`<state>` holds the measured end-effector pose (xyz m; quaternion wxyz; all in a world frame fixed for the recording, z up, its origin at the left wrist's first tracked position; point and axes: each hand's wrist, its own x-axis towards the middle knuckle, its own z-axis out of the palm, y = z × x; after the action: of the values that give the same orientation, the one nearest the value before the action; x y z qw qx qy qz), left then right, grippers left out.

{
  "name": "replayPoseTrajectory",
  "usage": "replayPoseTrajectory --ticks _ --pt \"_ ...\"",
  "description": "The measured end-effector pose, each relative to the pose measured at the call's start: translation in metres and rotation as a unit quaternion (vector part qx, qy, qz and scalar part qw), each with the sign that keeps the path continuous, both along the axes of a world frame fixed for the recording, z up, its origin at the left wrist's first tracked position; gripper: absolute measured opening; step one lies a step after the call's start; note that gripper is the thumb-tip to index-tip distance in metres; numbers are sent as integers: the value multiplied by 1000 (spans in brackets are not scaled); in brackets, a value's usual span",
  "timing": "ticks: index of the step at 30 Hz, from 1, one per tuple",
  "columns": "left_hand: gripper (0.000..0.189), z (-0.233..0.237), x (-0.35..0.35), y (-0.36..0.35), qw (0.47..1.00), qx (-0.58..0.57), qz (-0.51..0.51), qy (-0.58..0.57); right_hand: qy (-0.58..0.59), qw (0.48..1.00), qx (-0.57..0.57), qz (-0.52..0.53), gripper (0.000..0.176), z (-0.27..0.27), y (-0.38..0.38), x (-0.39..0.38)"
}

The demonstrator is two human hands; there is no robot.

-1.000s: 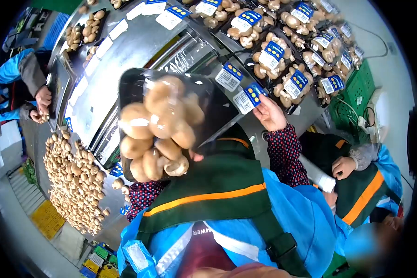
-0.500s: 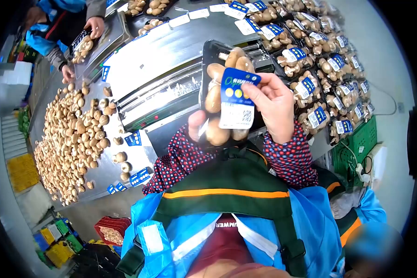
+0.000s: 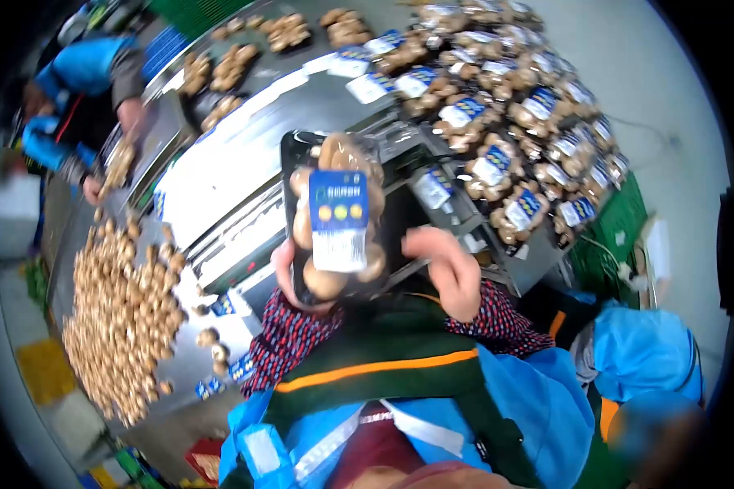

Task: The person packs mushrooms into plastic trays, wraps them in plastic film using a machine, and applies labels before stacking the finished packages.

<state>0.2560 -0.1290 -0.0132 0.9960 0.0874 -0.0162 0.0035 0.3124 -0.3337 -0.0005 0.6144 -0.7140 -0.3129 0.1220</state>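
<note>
A black tray of brown mushrooms wrapped in clear film is held up in front of my chest. My left hand grips its lower left side, thumb along the edge and the other fingers hidden beneath. A blue and white label with yellow dots lies on the film over the mushrooms. To the right of the tray, apart from it, is my right hand, slightly blurred, its fingers loosely bent and nothing seen in them. Behind the tray stands a metal wrapping machine.
Loose mushrooms form a heap on the left of the table. Several wrapped, labelled packs are piled at the right. Spare labels lie near the machine. Across the table, a person in blue handles mushrooms; another person is at lower right.
My right hand has come off the label and moved away from the tray. The label now lies flat on the film. The tray has shifted left in view, and the whole view has turned slightly.
</note>
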Motion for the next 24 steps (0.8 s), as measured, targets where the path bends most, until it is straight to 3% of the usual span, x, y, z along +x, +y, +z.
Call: replayPoseTrajectory --ticks 1,3,4,5,7,8,10,11,12,13,16,17,18,20,22,24 --pt "75 14 6 -16 1000 -2 3 24 240 950 183 -85 35 3 14 5" --pt "71 14 18 -37 972 205 -64 92 465 797 385 -19 48 -32 11 28" --pt "70 7 24 -48 937 314 -74 133 550 729 408 4 56 -44 5 37" --pt "68 -7 32 -47 883 458 -88 57 510 758 404 -31 50 -51 0 36" --pt "56 -8 61 -48 743 657 -68 -107 509 749 420 -61 41 -65 -29 51" --pt "55 -3 66 -54 733 670 -82 -83 498 756 410 -107 39 -72 -47 62" --pt "51 11 85 -58 664 739 -75 -89 387 817 363 -224 34 -59 -99 99" --pt "49 17 92 -58 665 741 -59 -69 263 890 257 -270 34 -54 -138 126" --pt "46 21 98 -57 665 744 -42 -47 214 875 284 -328 34 -40 -168 150" --pt "42 19 101 -52 654 757 -14 -15 235 819 352 -387 35 -48 -213 172" --pt "28 25 106 -41 627 767 76 112 67 783 243 -569 39 -51 -344 244" --pt "29 15 104 -30 602 777 117 139 62 768 242 -590 40 -47 -363 269" --pt "26 14 107 -25 613 763 145 142 59 753 242 -609 41 -43 -380 294" --pt "19 20 119 -22 618 741 181 192 24 757 140 -638 50 -72 -432 357" --pt "18 24 128 -21 581 760 214 197 37 750 -7 -660 74 -94 -453 413" --pt "17 22 125 -14 572 763 223 202 67 702 -317 -634 91 -141 -485 465"
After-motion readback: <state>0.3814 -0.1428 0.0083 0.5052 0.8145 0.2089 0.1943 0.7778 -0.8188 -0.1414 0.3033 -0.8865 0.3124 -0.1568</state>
